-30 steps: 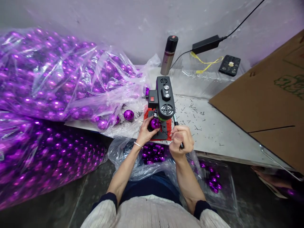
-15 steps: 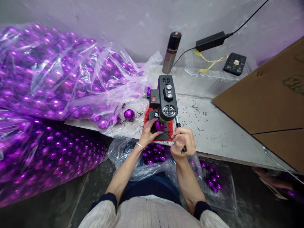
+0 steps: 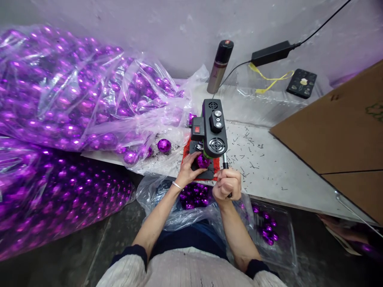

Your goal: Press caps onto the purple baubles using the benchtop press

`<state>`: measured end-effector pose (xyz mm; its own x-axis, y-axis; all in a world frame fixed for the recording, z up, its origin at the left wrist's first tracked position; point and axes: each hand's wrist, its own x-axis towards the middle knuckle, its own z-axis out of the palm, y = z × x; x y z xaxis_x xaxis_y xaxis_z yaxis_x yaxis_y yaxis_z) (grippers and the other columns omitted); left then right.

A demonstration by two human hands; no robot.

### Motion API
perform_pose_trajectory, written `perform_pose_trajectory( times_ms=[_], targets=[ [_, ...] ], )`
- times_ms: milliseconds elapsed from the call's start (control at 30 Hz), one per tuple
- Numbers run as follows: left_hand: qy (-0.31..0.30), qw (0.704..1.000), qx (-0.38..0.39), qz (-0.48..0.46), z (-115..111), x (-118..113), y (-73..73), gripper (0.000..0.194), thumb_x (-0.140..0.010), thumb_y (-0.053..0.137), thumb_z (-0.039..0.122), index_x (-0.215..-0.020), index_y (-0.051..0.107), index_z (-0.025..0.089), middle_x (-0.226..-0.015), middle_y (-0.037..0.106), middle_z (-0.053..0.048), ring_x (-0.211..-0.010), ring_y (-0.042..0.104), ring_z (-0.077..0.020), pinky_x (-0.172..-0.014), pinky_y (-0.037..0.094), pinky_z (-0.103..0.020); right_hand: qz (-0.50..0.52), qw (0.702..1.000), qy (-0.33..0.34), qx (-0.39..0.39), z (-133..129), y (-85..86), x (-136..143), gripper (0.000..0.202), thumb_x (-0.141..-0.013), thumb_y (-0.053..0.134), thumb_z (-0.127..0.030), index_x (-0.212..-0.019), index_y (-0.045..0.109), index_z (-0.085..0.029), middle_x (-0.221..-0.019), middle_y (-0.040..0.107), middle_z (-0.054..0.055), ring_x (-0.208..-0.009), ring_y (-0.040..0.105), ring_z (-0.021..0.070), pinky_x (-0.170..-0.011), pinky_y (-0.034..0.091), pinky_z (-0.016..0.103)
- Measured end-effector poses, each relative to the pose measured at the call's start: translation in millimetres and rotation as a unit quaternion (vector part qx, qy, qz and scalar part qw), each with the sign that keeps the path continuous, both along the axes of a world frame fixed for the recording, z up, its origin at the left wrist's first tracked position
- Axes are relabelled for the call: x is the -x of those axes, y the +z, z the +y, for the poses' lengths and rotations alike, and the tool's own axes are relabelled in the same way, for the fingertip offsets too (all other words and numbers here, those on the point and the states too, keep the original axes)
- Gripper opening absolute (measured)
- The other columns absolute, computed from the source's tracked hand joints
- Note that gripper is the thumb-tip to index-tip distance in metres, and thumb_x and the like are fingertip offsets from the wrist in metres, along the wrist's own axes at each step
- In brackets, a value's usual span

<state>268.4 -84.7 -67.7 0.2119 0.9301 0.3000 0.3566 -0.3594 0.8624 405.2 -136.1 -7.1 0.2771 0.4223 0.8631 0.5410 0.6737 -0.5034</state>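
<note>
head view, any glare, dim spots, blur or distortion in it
Head view: white glare streaks the plastic bag, the floor is dim, the black machine looks fairly sharp; still the head view: the lower right corner is dark and soft, and things near the edges seem stretched.

It looks like a workshop. A black machine [image 3: 214, 127] with round vents [image 3: 217, 145] and a red switch [image 3: 197, 129] stands on a white table [image 3: 269, 175] sprinkled with thin dark bits [image 3: 260, 146], near a huge clear plastic bag [image 3: 131, 85] full of shiny purple balls [image 3: 71, 130].
</note>
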Motion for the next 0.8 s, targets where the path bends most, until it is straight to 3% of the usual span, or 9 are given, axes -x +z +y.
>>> perform_pose_trajectory(
  times_ms=[300,633,700,800],
  targets=[
    [0.001,1.000,-0.007,0.008,-0.4,-0.3,-3.2,0.066,-0.079,0.084,0.046,-0.137,0.061,0.023,-0.134,0.069,-0.013,-0.127,0.064,-0.0310,-0.113,0.047,-0.052,0.057,0.998,0.024,-0.009,3.4,-11.0,6.4,0.036,-0.104,0.038,-0.033,-0.070,0.048,-0.023,-0.075,0.051,-0.001,-0.056,0.054,0.0117,-0.048,0.051,0.030],
    [0.006,1.000,-0.018,0.007,1.4,-0.6,-5.7,0.064,-0.079,0.084,0.045,-0.135,0.062,0.023,-0.133,0.070,-0.013,-0.127,0.065,-0.0311,-0.113,0.047,-0.052,0.022,0.999,0.024,-0.026,6.9,-24.8,7.2,0.037,-0.105,0.038,-0.033,-0.071,0.047,-0.022,-0.078,0.052,-0.002,-0.061,0.060,0.0110,-0.055,0.056,0.030],
    [0.008,1.000,-0.017,0.003,2.1,-0.8,-6.7,0.065,-0.079,0.085,0.046,-0.135,0.063,0.023,-0.133,0.070,-0.013,-0.128,0.064,-0.0309,-0.114,0.046,-0.052,0.031,0.999,0.018,-0.024,5.8,-19.7,7.7,0.037,-0.105,0.037,-0.032,-0.071,0.046,-0.022,-0.076,0.052,-0.002,-0.059,0.058,0.0109,-0.055,0.055,0.030],
    [0.010,1.000,-0.019,0.003,4.9,-1.6,-8.2,0.066,-0.078,0.085,0.047,-0.135,0.062,0.023,-0.133,0.070,-0.013,-0.127,0.065,-0.0311,-0.115,0.045,-0.053,0.057,0.998,-0.004,0.015,2.1,3.4,8.1,0.035,-0.103,0.039,-0.028,-0.070,0.046,-0.023,-0.072,0.052,-0.002,-0.058,0.057,0.0117,-0.053,0.051,0.029]
  ],
)
